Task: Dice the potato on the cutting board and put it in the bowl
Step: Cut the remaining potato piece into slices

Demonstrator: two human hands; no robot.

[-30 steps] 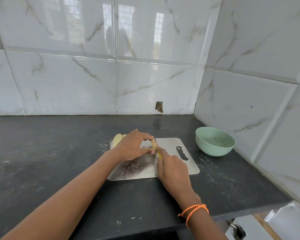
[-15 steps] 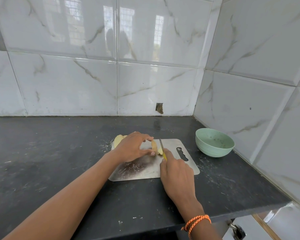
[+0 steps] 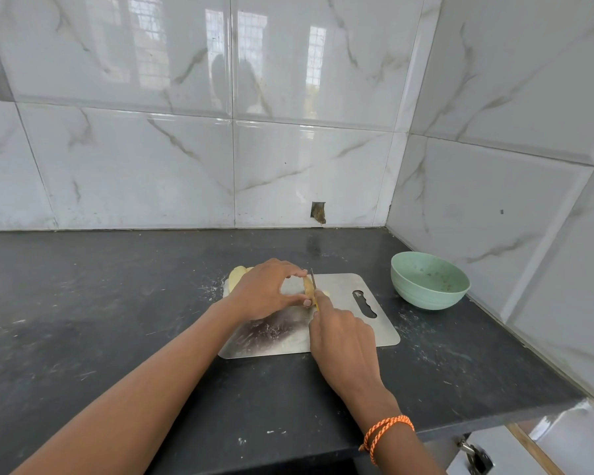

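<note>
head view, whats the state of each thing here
steel cutting board: flat on the black counter
potato slice: on edge, pinched by the left hand
knife: gripped by the right hand, blade beside the slice
peeled potato pieces: behind the left hand
green bowl: upright, no potato inside

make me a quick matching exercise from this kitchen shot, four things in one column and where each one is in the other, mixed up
Things:
1. bowl
2. knife
3. potato piece
4. cutting board

Places:
A. pinched in the left hand
B. flat on the dark counter
C. near the right wall, off the board
D. gripped by the right hand

Pairs: 1-C, 2-D, 3-A, 4-B
</note>
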